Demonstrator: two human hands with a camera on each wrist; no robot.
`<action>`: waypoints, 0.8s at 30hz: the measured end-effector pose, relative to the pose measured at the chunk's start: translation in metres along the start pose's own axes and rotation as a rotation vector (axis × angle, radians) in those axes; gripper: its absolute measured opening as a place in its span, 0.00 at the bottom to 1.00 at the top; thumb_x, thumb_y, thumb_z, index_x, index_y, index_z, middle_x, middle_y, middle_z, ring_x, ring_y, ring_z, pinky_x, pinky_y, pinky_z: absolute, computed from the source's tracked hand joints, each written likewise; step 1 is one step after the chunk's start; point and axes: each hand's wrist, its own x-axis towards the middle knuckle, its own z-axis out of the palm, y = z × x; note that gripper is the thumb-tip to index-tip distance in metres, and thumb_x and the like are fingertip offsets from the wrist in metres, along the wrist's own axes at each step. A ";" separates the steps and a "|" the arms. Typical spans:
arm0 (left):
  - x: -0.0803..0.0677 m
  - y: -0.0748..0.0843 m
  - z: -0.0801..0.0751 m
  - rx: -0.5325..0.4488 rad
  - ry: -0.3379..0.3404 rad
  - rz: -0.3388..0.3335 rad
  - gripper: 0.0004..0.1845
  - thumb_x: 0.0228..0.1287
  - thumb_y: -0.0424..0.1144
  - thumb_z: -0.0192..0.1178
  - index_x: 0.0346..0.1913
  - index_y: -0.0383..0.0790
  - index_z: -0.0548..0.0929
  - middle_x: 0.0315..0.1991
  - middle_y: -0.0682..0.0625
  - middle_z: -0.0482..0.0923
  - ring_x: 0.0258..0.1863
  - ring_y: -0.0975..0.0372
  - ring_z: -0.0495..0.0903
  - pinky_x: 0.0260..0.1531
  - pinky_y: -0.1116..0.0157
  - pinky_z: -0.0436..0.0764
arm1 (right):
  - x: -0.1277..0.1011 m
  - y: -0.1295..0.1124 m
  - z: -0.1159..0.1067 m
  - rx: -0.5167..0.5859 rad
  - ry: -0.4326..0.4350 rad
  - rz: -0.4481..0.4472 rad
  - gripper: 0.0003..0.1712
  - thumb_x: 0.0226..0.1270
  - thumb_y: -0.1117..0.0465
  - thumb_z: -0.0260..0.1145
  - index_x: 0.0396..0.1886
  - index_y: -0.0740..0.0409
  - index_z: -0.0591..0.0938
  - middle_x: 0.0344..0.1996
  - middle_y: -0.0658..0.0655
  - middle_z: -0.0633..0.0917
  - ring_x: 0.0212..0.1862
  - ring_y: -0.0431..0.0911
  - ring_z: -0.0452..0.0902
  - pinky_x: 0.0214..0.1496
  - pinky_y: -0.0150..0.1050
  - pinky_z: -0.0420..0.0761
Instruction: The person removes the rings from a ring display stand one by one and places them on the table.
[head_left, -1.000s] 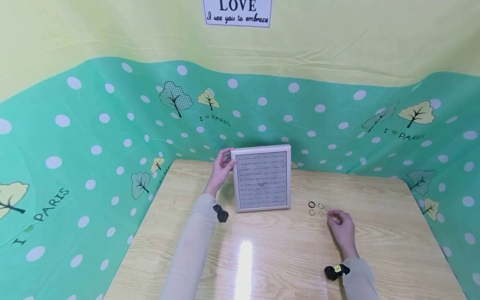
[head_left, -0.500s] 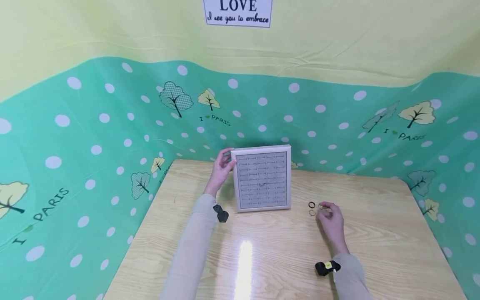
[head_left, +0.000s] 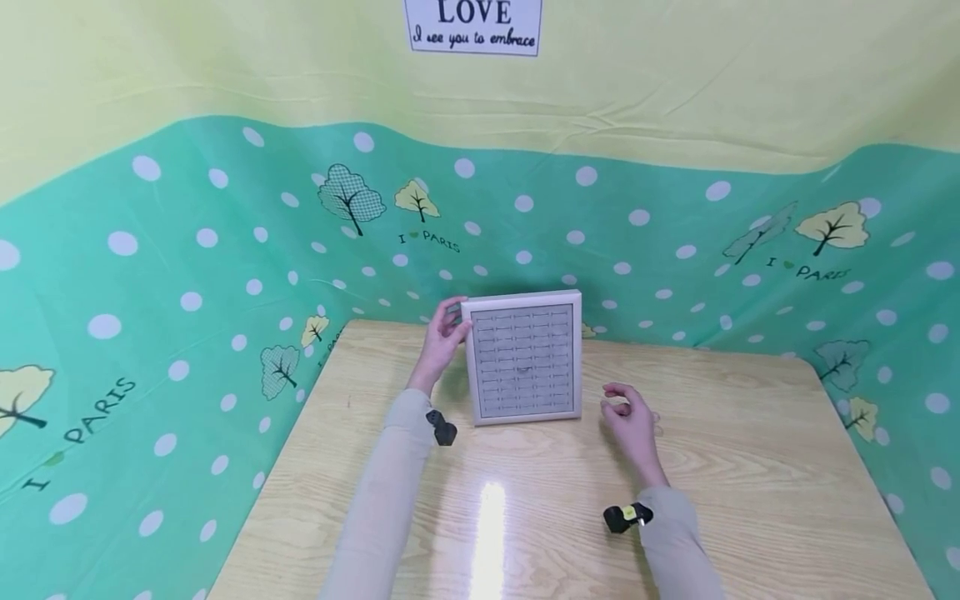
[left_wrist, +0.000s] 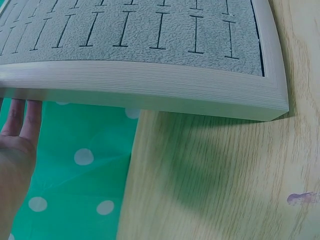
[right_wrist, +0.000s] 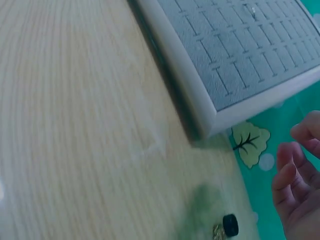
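Note:
A ring display tray with a pale frame and grey slotted foam stands tilted up near the back of the table. My left hand grips its upper left edge, thumb at the front; in the left wrist view, fingers reach the frame's side. One small ring sits in a slot. My right hand hovers right of the tray, fingers loosely curled, nothing seen between them. Under it, a black ring and a gold-coloured ring lie on the table. Other thin rings show just right of the hand.
The light wooden table carries the tray and the rings. Behind and beside it hangs a green and yellow cloth with white dots and printed trees. The cloth meets the table's back edge close behind the tray.
My right hand has moved left across the rings, from the right end of the group to the black ring's end. My left hand and the tray have stayed put.

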 end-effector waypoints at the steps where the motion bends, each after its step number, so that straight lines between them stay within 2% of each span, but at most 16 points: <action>1: 0.000 0.000 0.000 0.000 0.000 -0.002 0.24 0.67 0.28 0.56 0.64 0.43 0.68 0.57 0.36 0.75 0.48 0.50 0.79 0.49 0.52 0.81 | 0.001 -0.003 0.002 0.004 -0.011 0.006 0.16 0.66 0.71 0.61 0.54 0.65 0.77 0.49 0.63 0.78 0.33 0.44 0.78 0.31 0.26 0.78; 5: 0.000 0.000 0.000 -0.011 -0.006 0.003 0.24 0.67 0.27 0.57 0.65 0.42 0.68 0.57 0.35 0.75 0.48 0.49 0.79 0.49 0.51 0.81 | 0.003 -0.014 0.009 0.032 -0.034 -0.009 0.16 0.66 0.72 0.61 0.54 0.65 0.77 0.49 0.64 0.79 0.35 0.55 0.81 0.30 0.27 0.79; 8: 0.000 0.001 -0.001 -0.021 -0.009 -0.010 0.25 0.67 0.27 0.57 0.65 0.41 0.68 0.57 0.34 0.75 0.48 0.51 0.79 0.50 0.51 0.81 | 0.002 -0.030 0.012 0.077 -0.070 -0.023 0.17 0.65 0.74 0.60 0.54 0.69 0.77 0.50 0.69 0.79 0.38 0.63 0.80 0.30 0.29 0.80; 13: 0.000 0.002 -0.002 -0.040 -0.018 -0.031 0.26 0.67 0.28 0.56 0.67 0.39 0.66 0.59 0.33 0.73 0.47 0.54 0.79 0.51 0.50 0.79 | -0.004 -0.064 0.018 0.086 -0.117 -0.071 0.19 0.63 0.78 0.59 0.54 0.76 0.76 0.51 0.74 0.78 0.41 0.68 0.79 0.30 0.27 0.79; 18: 0.000 0.002 -0.002 -0.023 -0.007 -0.024 0.26 0.67 0.28 0.57 0.66 0.40 0.66 0.58 0.34 0.74 0.47 0.54 0.79 0.50 0.52 0.81 | 0.003 -0.060 0.034 0.070 -0.142 -0.160 0.19 0.61 0.78 0.61 0.54 0.74 0.78 0.48 0.72 0.80 0.38 0.60 0.80 0.34 0.27 0.80; 21: 0.000 0.001 -0.002 -0.018 -0.003 -0.017 0.25 0.67 0.28 0.57 0.65 0.41 0.68 0.57 0.35 0.75 0.47 0.52 0.79 0.49 0.53 0.81 | 0.008 -0.050 0.044 0.049 -0.151 -0.177 0.19 0.61 0.76 0.62 0.54 0.70 0.79 0.48 0.69 0.82 0.38 0.53 0.81 0.39 0.28 0.81; 24: 0.000 0.001 -0.002 -0.017 -0.006 -0.009 0.25 0.67 0.28 0.57 0.65 0.42 0.68 0.57 0.36 0.75 0.49 0.50 0.79 0.49 0.53 0.81 | 0.012 -0.046 0.052 0.052 -0.160 -0.181 0.19 0.61 0.75 0.64 0.54 0.66 0.80 0.49 0.65 0.82 0.39 0.52 0.81 0.42 0.31 0.82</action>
